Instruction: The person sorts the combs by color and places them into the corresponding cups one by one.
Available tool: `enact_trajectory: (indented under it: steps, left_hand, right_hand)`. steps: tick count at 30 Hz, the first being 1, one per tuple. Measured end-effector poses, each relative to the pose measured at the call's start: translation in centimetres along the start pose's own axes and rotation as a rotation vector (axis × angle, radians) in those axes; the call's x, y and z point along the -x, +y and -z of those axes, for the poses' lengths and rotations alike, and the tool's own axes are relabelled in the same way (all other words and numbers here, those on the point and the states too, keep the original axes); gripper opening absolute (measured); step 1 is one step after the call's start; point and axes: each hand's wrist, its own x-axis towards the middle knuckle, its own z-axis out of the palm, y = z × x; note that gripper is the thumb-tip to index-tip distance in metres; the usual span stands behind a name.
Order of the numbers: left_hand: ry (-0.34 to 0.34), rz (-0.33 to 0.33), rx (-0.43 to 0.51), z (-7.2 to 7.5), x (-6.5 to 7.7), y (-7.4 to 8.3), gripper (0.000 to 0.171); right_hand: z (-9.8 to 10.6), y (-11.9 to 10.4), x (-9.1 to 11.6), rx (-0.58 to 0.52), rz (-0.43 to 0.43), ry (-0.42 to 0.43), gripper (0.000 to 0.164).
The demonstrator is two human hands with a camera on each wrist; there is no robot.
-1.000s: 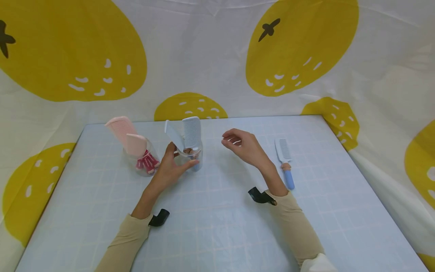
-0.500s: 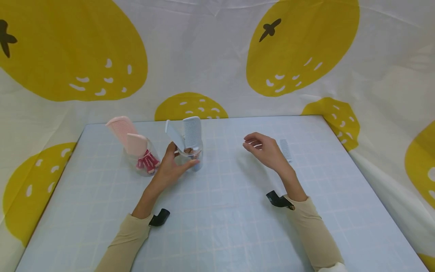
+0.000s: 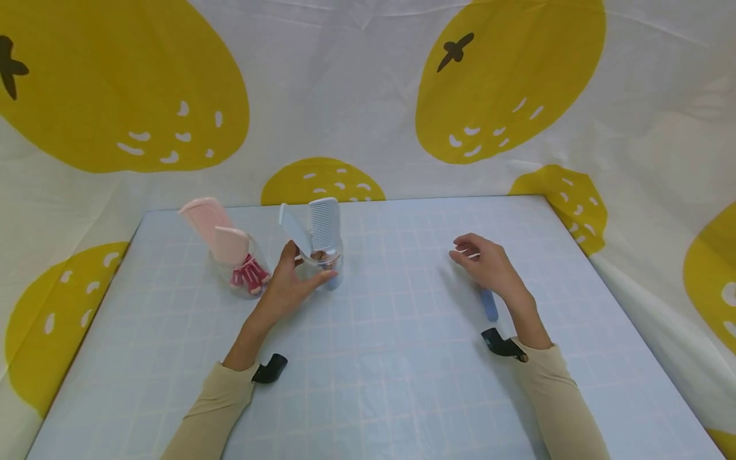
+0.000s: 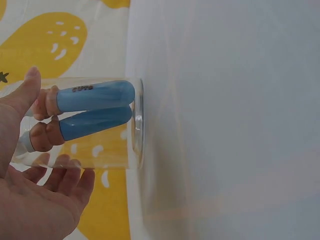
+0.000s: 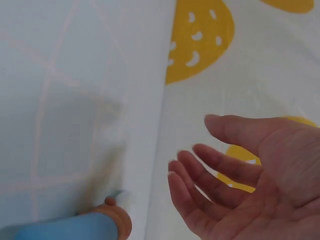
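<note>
My left hand [image 3: 282, 287] holds a clear glass jar [image 3: 338, 265], thumb on one side and fingers around the other. Two light-blue combs stand in it teeth up, one leaning left [image 3: 294, 229] and one nearly upright [image 3: 326, 223]. Through the glass, the left wrist view shows their blue handles [image 4: 97, 96] with brown bear figures. On the right, my right hand [image 3: 487, 263] is above another blue comb [image 3: 489, 305], holding nothing, its fingers loosely bent. It hides that comb's upper part in the head view; the handle [image 5: 70, 228] and brown bear appear in the right wrist view.
Left of my left hand, a second clear jar [image 3: 227, 286] holds two pink combs [image 3: 232, 247], one with a dark-red striped figure. The pale-blue checked table [image 3: 368, 383] ends at a white cloth [image 3: 356, 96] printed with yellow fruit behind and at both sides.
My right hand has moved rightward and slightly toward me, from beside the jar to over the lying comb. The left hand and its jar have stayed in place.
</note>
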Motion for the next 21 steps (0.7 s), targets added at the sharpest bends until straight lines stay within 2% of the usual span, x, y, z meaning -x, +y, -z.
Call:
enact_trajectory:
  steps: [11,21]
  left_hand:
    - [0.010,0.000,-0.001,0.0,0.0,-0.1,0.084]
    - [0.007,0.011,-0.005,0.0,-0.1,-0.2,0.084]
  right_hand:
    - [1.4,1.9,1.3,0.027,-0.154,-0.069,0.043]
    - [1.7,3.4,1.8,0.112,-0.222,-0.077,0.034]
